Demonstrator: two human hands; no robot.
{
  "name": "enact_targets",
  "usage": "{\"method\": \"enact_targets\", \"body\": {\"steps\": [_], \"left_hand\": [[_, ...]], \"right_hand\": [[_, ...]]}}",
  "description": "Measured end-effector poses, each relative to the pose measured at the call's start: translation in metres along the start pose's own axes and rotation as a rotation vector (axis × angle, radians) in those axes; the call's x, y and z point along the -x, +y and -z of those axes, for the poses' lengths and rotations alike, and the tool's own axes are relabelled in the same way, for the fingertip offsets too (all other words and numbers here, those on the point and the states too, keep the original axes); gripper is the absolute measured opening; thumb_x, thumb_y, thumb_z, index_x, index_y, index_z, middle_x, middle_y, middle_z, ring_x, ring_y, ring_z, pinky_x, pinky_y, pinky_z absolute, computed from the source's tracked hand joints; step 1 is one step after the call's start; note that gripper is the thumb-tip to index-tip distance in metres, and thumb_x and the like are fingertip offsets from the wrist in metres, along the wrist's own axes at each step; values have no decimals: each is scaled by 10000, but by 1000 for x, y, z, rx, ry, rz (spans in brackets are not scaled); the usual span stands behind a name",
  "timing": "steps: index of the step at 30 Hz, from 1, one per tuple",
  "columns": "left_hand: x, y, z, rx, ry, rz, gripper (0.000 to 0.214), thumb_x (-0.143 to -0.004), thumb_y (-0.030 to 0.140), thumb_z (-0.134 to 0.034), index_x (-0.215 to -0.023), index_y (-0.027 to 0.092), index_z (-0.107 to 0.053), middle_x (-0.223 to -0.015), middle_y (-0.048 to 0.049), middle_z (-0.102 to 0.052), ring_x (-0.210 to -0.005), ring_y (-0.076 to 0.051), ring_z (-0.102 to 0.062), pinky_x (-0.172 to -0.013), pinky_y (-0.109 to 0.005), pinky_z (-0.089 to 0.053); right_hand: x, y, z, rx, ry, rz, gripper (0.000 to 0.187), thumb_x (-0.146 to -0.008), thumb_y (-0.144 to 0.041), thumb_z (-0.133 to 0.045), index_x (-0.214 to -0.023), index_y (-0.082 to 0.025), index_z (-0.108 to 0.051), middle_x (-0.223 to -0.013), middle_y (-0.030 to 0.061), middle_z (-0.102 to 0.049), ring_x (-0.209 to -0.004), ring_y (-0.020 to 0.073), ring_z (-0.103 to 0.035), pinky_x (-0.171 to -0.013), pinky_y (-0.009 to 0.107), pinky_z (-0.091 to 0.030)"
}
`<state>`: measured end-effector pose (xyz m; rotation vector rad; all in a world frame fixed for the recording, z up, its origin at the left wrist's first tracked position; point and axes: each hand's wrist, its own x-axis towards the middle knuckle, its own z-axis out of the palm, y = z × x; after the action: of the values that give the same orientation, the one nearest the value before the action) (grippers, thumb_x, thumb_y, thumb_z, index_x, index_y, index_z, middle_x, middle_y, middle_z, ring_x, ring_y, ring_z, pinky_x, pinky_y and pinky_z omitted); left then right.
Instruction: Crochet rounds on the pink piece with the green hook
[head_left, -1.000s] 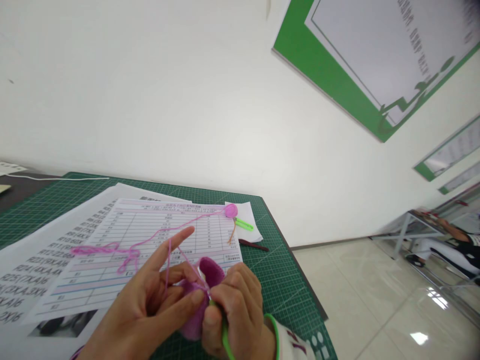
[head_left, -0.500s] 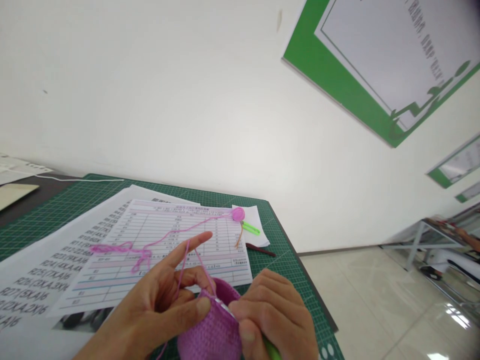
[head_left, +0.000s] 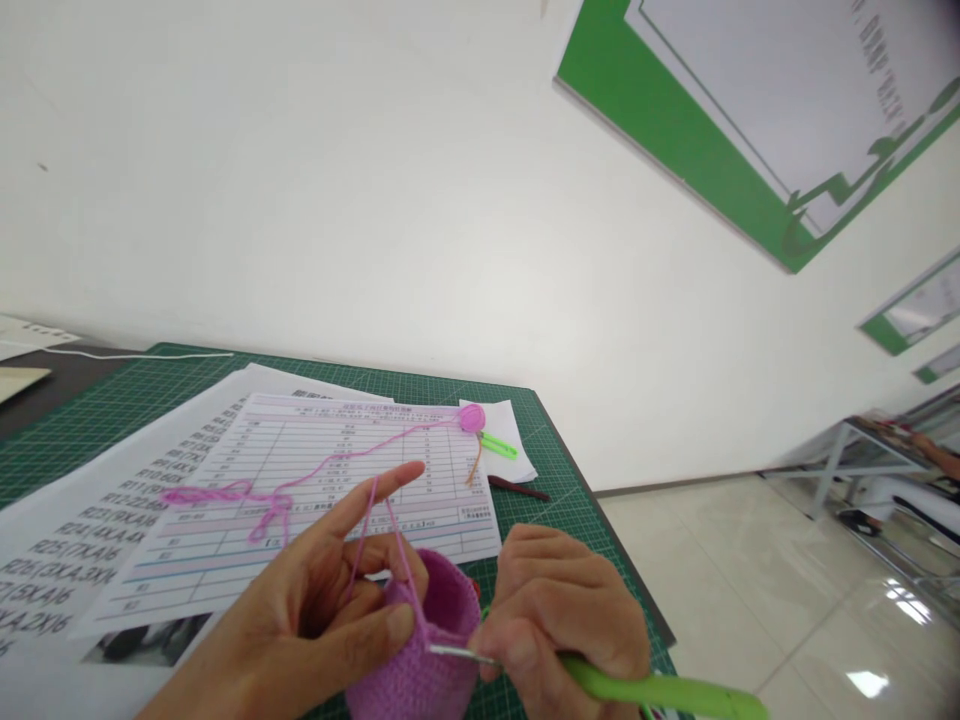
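My left hand point(head_left: 337, 590) pinches the near rim of a purple crocheted piece point(head_left: 416, 670), shaped like a cup with its opening upward. Purple yarn point(head_left: 405, 555) runs over my outstretched left index finger and down to the rim. In my right hand point(head_left: 562, 610) is a crochet hook point(head_left: 660, 690) with a green handle and a metal shaft. The hook's tip touches the rim where the yarn meets it. A small ball of pink yarn point(head_left: 472, 418) lies farther back, its strand trailing left to a loose tangle point(head_left: 217, 493).
Printed sheets point(head_left: 300, 450) cover much of the green cutting mat point(head_left: 517, 400). Near the yarn ball lie a bright green stitch marker or pin point(head_left: 499, 446) and a dark red stick point(head_left: 517, 488). A white wall rises behind; another person's arm point(head_left: 930, 452) shows at far right.
My right hand has turned, so the hook's green handle now points right and its metal shaft lies nearly level. The piece's opening shows more. The view has shifted slightly.
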<state>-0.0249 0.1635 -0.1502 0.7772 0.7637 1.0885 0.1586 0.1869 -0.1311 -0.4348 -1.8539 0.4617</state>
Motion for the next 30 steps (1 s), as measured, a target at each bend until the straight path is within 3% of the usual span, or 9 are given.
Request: {"method": "enact_targets", "body": {"steps": [4, 11, 16, 21, 26, 30], "left_hand": [[-1, 1, 0, 16, -35, 2, 858, -699, 289, -873, -1430, 329, -424, -736, -6, -661, -495, -59, -336, -493, -207, -221], [-1, -2, 4, 22, -62, 10, 860, -713, 298, -870, -1440, 337, -413, -753, -3, -675, -528, -71, -448, -522, -188, -314], [0, -2, 5, 45, -110, -9, 825, -750, 285, -834, -1452, 346, -406, -866, -43, -701, -629, -153, -611, -567, -246, -419], [-1, -2, 7, 38, -109, 28, 917, -735, 311, -851, -1487, 331, -327, -874, -43, -711, -679, -175, -650, -616, -259, -462], [-1, -3, 8, 27, -117, 32, 920, -732, 309, -854, -1487, 326, -328, -833, -25, -710, -704, -187, -661, -628, -264, -466], [-2, -5, 9, 30, -127, 25, 921, -736, 291, -846, -1496, 330, -327, -847, -33, -702, -716, -202, -671, -600, -267, -455]], "right_hand": [[-2, -2, -2, 23, 32, -26, 393, -967, -321, -455, -608, -182, -529, -444, -31, -515, -421, 71, -431, -472, 244, -357], [-4, -7, -12, 82, 126, -134, 468, -966, -407, -470, -559, -176, -494, -451, -46, -418, -453, 64, -405, -455, 210, -321], [2, -6, -22, 51, 276, -221, 455, -936, -510, -520, -629, -178, -568, -497, -45, -447, -481, 67, -427, -461, 213, -305], [3, -1, -20, 2, 101, -70, 461, -998, -417, -419, -628, -172, -546, -546, -24, -473, -536, 78, -442, -510, 230, -351], [2, 1, -19, -42, 89, -133, 424, -943, -418, -524, -594, -177, -518, -509, -41, -464, -487, 60, -422, -476, 212, -325], [3, -1, -22, 6, 155, -140, 357, -868, -422, -611, -613, -187, -527, -461, -69, -469, -419, 39, -406, -458, 194, -324]]}}
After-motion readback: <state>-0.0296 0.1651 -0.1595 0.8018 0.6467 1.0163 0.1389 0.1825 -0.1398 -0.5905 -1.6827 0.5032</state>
